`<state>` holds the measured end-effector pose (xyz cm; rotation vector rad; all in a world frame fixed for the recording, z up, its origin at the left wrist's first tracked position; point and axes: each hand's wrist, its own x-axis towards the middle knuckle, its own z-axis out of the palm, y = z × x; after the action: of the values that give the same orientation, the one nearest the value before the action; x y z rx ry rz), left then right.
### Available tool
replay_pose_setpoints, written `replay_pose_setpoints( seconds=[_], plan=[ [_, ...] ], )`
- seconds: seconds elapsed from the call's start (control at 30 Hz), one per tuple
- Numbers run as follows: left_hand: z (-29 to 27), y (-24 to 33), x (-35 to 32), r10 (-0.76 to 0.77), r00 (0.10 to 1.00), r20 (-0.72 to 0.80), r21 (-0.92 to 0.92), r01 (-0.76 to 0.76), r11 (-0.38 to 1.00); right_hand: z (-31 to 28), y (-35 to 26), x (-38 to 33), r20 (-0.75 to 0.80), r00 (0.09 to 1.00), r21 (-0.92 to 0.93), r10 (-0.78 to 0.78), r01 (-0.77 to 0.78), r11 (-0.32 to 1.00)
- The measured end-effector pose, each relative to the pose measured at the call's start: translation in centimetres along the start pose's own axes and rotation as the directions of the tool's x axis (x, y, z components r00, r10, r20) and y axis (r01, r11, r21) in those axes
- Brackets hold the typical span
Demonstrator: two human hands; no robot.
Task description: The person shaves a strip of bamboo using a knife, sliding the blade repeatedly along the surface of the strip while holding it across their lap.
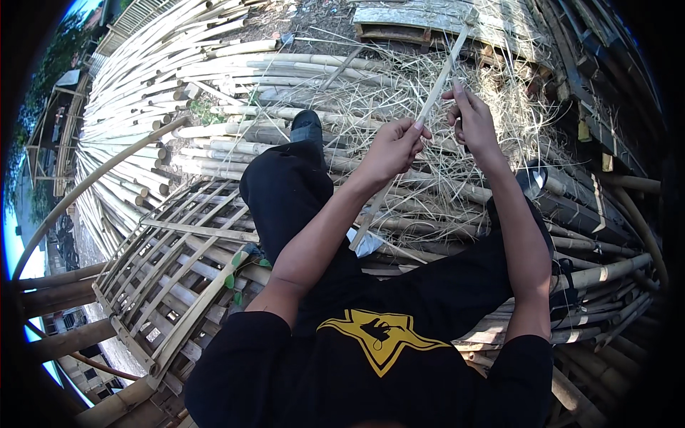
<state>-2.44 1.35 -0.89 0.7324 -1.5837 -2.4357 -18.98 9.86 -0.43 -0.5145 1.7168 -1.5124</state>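
Observation:
My left hand [394, 146] pinches a long thin bamboo strip [437, 85] that runs up toward the far pallet and down past my knee. My right hand [471, 118] is raised just to the right of the strip, fingers curled together near it; whether it grips the strip or a thin shaving I cannot tell. I sit on bamboo poles in black trousers, one black shoe [307, 125] stretched out ahead.
A woven bamboo lattice panel [178, 264] lies at my left. Stacks of pale bamboo poles [143, 93] fan out at the upper left. Dry straw-like shavings [464, 178] cover the poles ahead. A wooden pallet [414, 25] sits at the top; dark poles [592, 214] lie to the right.

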Motion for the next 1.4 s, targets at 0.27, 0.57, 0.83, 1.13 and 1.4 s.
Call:
replay_pose_setpoints(
  seconds=[0.27, 0.57, 0.83, 1.13, 1.4],
  plan=[
    [-0.8, 0.8, -0.1, 0.211, 0.971, -0.117, 0.164, -0.190, 0.968, 1.0, 0.0, -1.2, 0.159, 0.918, -0.748, -0.365, 0.353, 0.562],
    [-1.3, 0.8, -0.2, 0.219, 0.973, -0.075, 0.190, -0.202, 0.961, -1.0, -0.9, 0.1, 0.287, 0.884, -0.812, -0.369, 0.428, 0.395],
    [-1.6, 0.9, 0.0, 0.119, 0.990, -0.081, 0.140, -0.107, 0.984, -3.3, -0.2, 3.0, 0.261, 0.909, -0.853, -0.324, 0.375, 0.364],
    [-2.0, 1.7, -1.6, 0.097, 0.995, -0.031, 0.075, -0.094, 0.993, -3.3, -1.5, 2.8, -0.004, 0.907, -0.770, -0.422, 0.266, 0.580],
    [-1.4, 0.4, -0.7, -0.020, 0.994, 0.110, 0.154, 0.003, 0.988, 0.3, 0.1, 1.9, 0.151, 0.984, 0.116, -0.092, 0.075, 0.990]
  ],
)
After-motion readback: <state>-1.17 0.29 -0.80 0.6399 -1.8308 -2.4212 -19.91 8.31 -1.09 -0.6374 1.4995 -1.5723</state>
